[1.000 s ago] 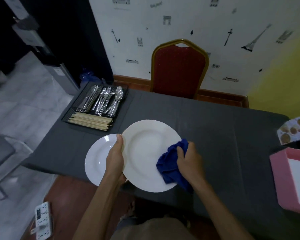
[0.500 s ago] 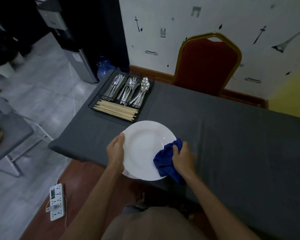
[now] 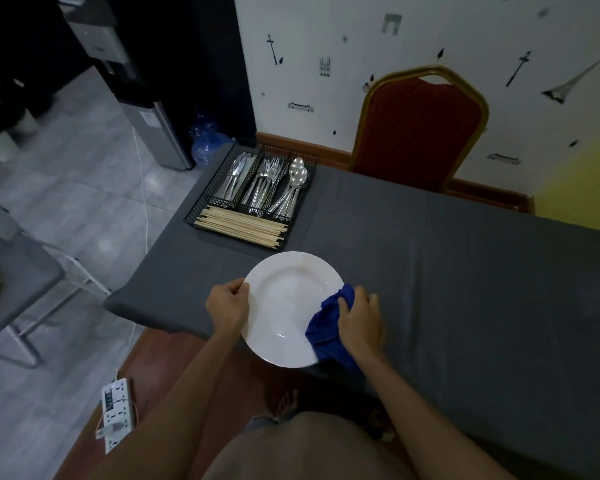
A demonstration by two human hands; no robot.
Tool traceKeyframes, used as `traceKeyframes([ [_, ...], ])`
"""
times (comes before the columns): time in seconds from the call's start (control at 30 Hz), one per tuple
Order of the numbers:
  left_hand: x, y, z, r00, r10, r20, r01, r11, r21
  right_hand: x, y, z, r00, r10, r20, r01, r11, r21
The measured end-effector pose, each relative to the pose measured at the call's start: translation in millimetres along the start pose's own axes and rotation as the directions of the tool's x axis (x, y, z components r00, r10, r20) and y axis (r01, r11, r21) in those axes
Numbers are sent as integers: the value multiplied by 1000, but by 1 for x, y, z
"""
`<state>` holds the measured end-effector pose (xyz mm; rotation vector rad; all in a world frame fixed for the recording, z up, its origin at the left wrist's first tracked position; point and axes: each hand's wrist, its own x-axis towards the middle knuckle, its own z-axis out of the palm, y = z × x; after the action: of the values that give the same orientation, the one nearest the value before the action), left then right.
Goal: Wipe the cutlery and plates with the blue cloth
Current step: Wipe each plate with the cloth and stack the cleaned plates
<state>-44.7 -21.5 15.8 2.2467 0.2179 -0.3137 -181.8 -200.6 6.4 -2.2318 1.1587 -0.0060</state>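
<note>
A white plate (image 3: 288,303) lies near the front edge of the grey-covered table (image 3: 465,278). My left hand (image 3: 227,304) grips its left rim. My right hand (image 3: 359,317) grips the blue cloth (image 3: 326,327), bunched against the plate's right rim. Any second plate beneath this one is hidden. A black wire cutlery tray (image 3: 253,199) at the table's far left corner holds knives, forks, spoons and a row of chopsticks.
A red chair with a gold frame (image 3: 420,129) stands behind the table against the wall. A grey chair (image 3: 11,282) stands on the floor at left. A white power strip (image 3: 113,414) lies on the floor by the table's front left.
The view has swung left, so the pink box at right is gone from sight. The larger plate now covers the smaller plate that showed at its left. My right hand with the cloth stays at the right rim.
</note>
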Motion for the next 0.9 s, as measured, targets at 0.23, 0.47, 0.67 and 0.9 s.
traceKeyframes([
  [0.23,7,-9,11,999,39,-26,-38,999,22,0,-4,4,999,-23,-41,22,1000,-16],
  [0.47,9,-11,14,999,50,-20,-50,999,9,6,0,-7,976,29,-215,21,974,224],
  [0.67,11,-14,17,997,81,-18,-80,993,84,8,5,-21,968,48,-245,30,952,304],
  [0.9,-37,33,46,967,244,79,-255,946,202,7,16,-28,973,31,-227,51,936,348],
])
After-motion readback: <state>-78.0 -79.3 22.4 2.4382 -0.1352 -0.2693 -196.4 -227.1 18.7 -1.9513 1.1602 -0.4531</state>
